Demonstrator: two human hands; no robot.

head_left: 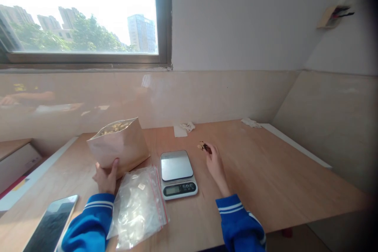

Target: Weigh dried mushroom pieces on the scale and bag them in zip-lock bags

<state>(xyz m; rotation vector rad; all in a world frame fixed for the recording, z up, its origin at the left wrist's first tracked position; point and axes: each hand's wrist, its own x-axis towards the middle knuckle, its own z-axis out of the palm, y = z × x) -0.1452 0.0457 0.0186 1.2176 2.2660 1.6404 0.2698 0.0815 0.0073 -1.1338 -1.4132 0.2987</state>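
A brown paper bag (121,149) leans back on the left of the table, its top open on a filling of small yellowish-tan pieces. My left hand (106,177) grips its lower front corner, thumb pressed on the paper. To the right of the kitchen scale (176,165), my right hand (215,163) pinches a small dark-and-tan thing (203,146) whose kind I cannot make out. The scale has a bare silver plate and a display too faint to read. Clear zip bags (138,204) with red seal lines lie between my left forearm and the scale.
A phone (51,224) lies at the front left of the wooden table (265,173). White paper and crumpled tissue (187,126) rest near the wall, with another crumpled piece (251,123) at the back right. A box (17,161) stands at the far left.
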